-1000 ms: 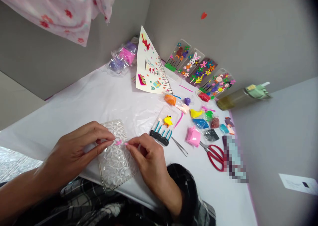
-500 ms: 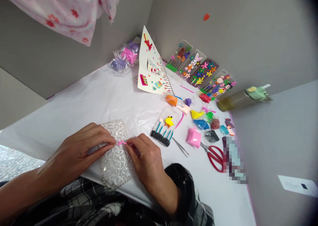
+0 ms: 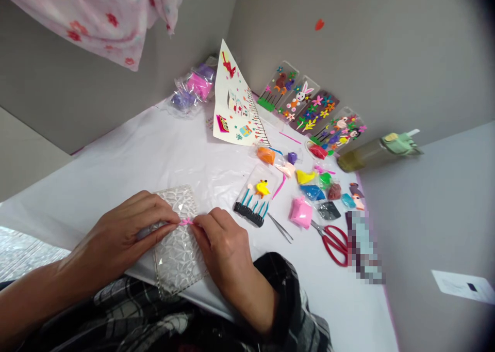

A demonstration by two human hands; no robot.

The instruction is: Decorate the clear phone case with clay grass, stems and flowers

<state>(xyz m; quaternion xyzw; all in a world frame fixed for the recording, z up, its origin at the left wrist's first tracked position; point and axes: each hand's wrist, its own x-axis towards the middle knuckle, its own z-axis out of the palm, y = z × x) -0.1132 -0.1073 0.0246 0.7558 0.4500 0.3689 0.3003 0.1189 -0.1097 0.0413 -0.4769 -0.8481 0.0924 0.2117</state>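
A small piece of pink clay (image 3: 186,221) spans the gap between my two hands. My left hand (image 3: 145,223) pinches its left end between thumb and fingertips, and my right hand (image 3: 222,238) pinches the right end. Beneath them lies a clear, faceted plastic sheet or box lid (image 3: 180,261) at the table's front edge. To the right, a clear phone case (image 3: 253,202) carries a yellow clay duck (image 3: 262,188), blue-green stems and a black clay strip along its bottom. Metal tweezers (image 3: 281,228) rest beside that case.
Bagged clay lumps, among them a pink one (image 3: 301,212), lie right of the case, near red-handled scissors (image 3: 334,243). Decorated phone cases (image 3: 297,99) lean on the back wall beside a bottle (image 3: 367,156). A folded picture sheet (image 3: 235,114) stands behind; floral cloth (image 3: 116,16) hangs upper left.
Both hands keep hold of the pink clay; my right hand has shifted very slightly left, closer to the left one. The whole view has moved a little.
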